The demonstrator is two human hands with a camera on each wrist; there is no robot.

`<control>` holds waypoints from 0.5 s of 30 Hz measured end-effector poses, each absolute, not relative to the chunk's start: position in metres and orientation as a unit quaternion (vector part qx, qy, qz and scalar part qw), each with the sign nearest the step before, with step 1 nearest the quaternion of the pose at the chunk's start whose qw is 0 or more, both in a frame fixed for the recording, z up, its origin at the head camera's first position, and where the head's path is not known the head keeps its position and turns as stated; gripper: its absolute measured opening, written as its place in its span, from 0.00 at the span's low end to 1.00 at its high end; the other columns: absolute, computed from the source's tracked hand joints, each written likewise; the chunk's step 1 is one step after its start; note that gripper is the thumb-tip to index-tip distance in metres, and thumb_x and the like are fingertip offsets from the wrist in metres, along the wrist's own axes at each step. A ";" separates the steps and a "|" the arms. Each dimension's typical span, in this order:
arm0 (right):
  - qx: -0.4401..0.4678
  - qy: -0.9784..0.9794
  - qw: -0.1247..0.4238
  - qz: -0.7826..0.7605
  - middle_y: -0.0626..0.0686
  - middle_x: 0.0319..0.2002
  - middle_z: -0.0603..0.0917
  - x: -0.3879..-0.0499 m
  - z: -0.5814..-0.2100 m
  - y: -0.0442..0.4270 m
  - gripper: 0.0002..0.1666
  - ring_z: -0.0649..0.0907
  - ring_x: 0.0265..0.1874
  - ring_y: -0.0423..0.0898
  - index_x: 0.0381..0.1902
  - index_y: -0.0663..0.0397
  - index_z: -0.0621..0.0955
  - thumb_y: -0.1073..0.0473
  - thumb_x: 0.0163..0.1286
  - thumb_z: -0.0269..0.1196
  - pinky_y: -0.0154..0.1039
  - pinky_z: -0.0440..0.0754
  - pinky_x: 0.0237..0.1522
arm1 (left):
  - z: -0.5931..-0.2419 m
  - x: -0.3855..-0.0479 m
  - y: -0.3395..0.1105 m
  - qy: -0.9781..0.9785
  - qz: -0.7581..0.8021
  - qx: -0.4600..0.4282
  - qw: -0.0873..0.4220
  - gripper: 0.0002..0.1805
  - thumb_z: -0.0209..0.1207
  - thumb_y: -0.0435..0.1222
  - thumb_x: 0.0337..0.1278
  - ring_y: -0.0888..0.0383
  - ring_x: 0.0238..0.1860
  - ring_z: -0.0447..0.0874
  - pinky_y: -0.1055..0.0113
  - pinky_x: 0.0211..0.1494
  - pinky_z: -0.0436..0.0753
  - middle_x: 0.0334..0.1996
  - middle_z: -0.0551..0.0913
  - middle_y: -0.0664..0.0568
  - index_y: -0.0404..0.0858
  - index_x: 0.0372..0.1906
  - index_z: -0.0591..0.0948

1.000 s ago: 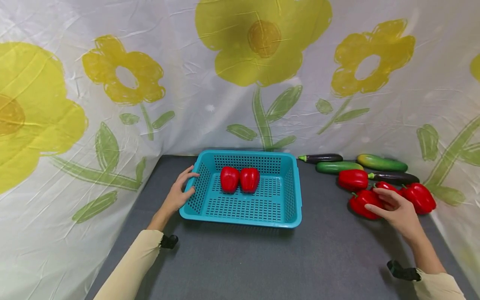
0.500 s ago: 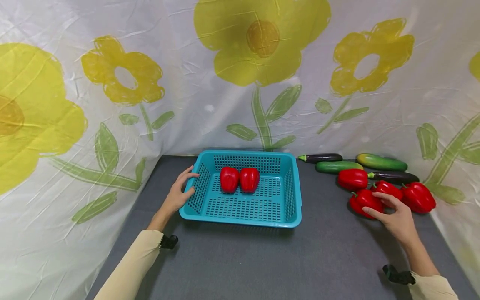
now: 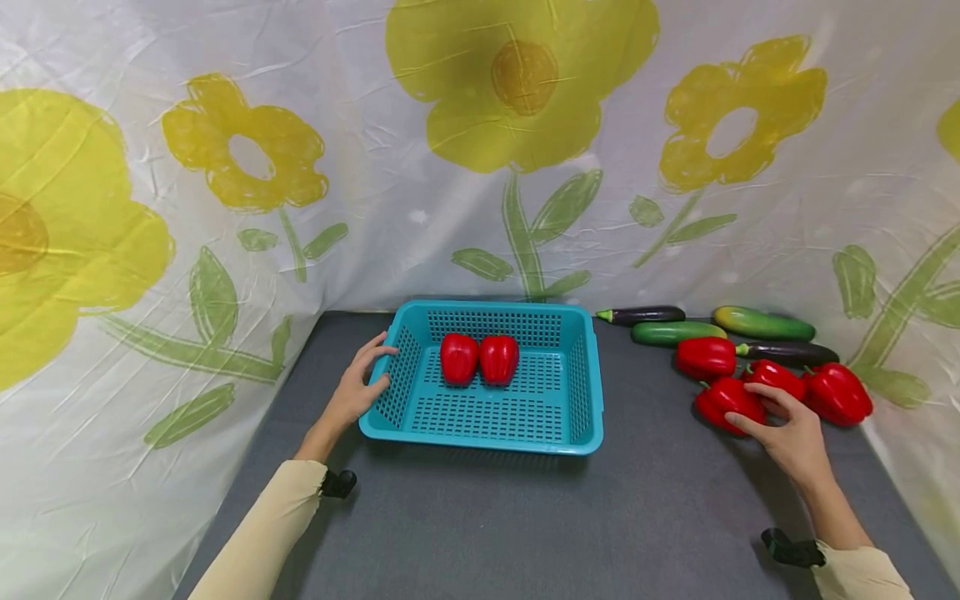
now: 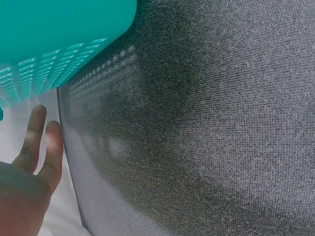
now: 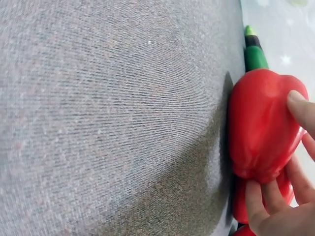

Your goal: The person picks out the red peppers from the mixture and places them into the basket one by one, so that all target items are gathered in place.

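My right hand (image 3: 798,442) holds a red bell pepper (image 3: 722,407) at the right of the table. In the right wrist view the thumb (image 5: 299,108) presses one side of that pepper, with fingertips (image 5: 255,194) at its end. Other red peppers lie close by, one on the left (image 3: 705,358), one behind (image 3: 774,378) and one to the right (image 3: 837,396). My left hand (image 3: 352,396) rests with extended fingers at the left rim of a blue plastic basket (image 3: 480,445). Two red peppers, one left (image 3: 459,360) and one right (image 3: 499,360), lie inside the basket.
Behind the loose peppers lie two eggplants, one farther left (image 3: 645,316) and one nearer (image 3: 791,355). A green cucumber (image 3: 675,334) and a yellow-green one (image 3: 761,325) are beside them. A flowered cloth (image 3: 375,233) hangs behind the dark grey table (image 3: 480,525).
My right hand has shifted a little left and closed on the front pepper, which has moved slightly left. The pepper behind shows more now. My left hand and the basket have stayed put.
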State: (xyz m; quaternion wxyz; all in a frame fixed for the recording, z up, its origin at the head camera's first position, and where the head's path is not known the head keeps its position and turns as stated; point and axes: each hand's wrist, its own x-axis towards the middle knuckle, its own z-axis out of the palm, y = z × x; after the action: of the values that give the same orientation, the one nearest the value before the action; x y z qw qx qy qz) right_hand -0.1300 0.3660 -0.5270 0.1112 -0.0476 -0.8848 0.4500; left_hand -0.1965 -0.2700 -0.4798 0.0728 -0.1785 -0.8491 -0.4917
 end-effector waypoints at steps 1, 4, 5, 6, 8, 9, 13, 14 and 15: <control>-0.050 -0.884 0.113 0.451 0.62 0.61 0.75 -0.130 -0.527 0.365 0.34 0.76 0.50 0.46 0.64 0.61 0.78 0.55 0.63 0.75 0.21 0.74 0.39 | -0.480 -0.196 -0.270 -0.850 -0.490 -0.179 0.074 0.22 0.53 0.15 0.59 0.27 0.72 0.53 0.33 0.60 0.65 0.73 0.55 0.23 0.19 0.60 0.74; -0.053 -0.882 0.115 0.454 0.64 0.61 0.75 -0.129 -0.526 0.364 0.35 0.77 0.47 0.36 0.64 0.62 0.78 0.55 0.62 0.76 0.21 0.75 0.37 | -0.479 -0.197 -0.269 -0.850 -0.489 -0.180 0.076 0.22 0.53 0.15 0.59 0.26 0.72 0.53 0.32 0.60 0.66 0.73 0.55 0.23 0.18 0.60 0.73; -0.053 -0.882 0.116 0.454 0.65 0.60 0.76 -0.129 -0.526 0.364 0.35 0.76 0.46 0.34 0.64 0.63 0.78 0.55 0.62 0.76 0.21 0.75 0.37 | -0.480 -0.196 -0.269 -0.850 -0.489 -0.179 0.076 0.22 0.53 0.15 0.59 0.26 0.72 0.53 0.32 0.60 0.65 0.73 0.55 0.23 0.18 0.60 0.73; -0.052 -0.882 0.116 0.453 0.66 0.60 0.75 -0.129 -0.526 0.364 0.36 0.76 0.45 0.32 0.64 0.63 0.78 0.55 0.61 0.76 0.21 0.75 0.37 | -0.480 -0.196 -0.269 -0.851 -0.489 -0.179 0.076 0.22 0.53 0.15 0.58 0.26 0.72 0.53 0.32 0.60 0.65 0.73 0.55 0.23 0.18 0.60 0.73; -0.050 -0.884 0.116 0.451 0.67 0.60 0.75 -0.130 -0.526 0.363 0.36 0.75 0.44 0.29 0.64 0.64 0.78 0.55 0.61 0.76 0.21 0.75 0.37 | -0.480 -0.196 -0.269 -0.850 -0.489 -0.178 0.076 0.22 0.53 0.15 0.58 0.27 0.72 0.53 0.32 0.61 0.65 0.73 0.55 0.23 0.19 0.60 0.73; -0.048 -0.885 0.115 0.448 0.67 0.61 0.75 -0.130 -0.526 0.363 0.37 0.75 0.43 0.29 0.64 0.64 0.77 0.55 0.61 0.76 0.20 0.74 0.37 | -0.480 -0.196 -0.269 -0.851 -0.489 -0.178 0.076 0.22 0.53 0.15 0.58 0.27 0.72 0.53 0.32 0.61 0.65 0.73 0.55 0.23 0.19 0.60 0.73; -0.041 -0.889 0.112 0.442 0.69 0.61 0.74 -0.131 -0.527 0.363 0.37 0.74 0.44 0.29 0.64 0.64 0.77 0.55 0.61 0.76 0.19 0.74 0.39 | -0.480 -0.196 -0.269 -0.852 -0.487 -0.178 0.072 0.22 0.53 0.15 0.59 0.27 0.72 0.53 0.32 0.61 0.64 0.73 0.55 0.24 0.19 0.60 0.73; -0.040 -0.890 0.109 0.442 0.69 0.61 0.74 -0.131 -0.527 0.363 0.37 0.75 0.45 0.29 0.65 0.64 0.77 0.55 0.61 0.76 0.19 0.74 0.39 | -0.479 -0.196 -0.270 -0.851 -0.488 -0.178 0.070 0.22 0.53 0.15 0.59 0.27 0.72 0.52 0.32 0.62 0.64 0.73 0.55 0.24 0.19 0.60 0.73; -0.040 -0.890 0.107 0.441 0.69 0.62 0.74 -0.131 -0.526 0.364 0.37 0.75 0.45 0.29 0.65 0.64 0.77 0.55 0.61 0.76 0.19 0.74 0.39 | -0.479 -0.196 -0.270 -0.851 -0.489 -0.179 0.068 0.22 0.53 0.16 0.59 0.27 0.73 0.52 0.32 0.62 0.64 0.73 0.55 0.24 0.19 0.61 0.73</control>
State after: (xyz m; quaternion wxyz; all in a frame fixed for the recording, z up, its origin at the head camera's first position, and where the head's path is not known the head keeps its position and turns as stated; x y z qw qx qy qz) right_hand -0.1315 0.3637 -0.5265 0.1074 -0.0395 -0.8903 0.4408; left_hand -0.1962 -0.2700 -0.4792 0.0685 -0.1791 -0.8509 -0.4891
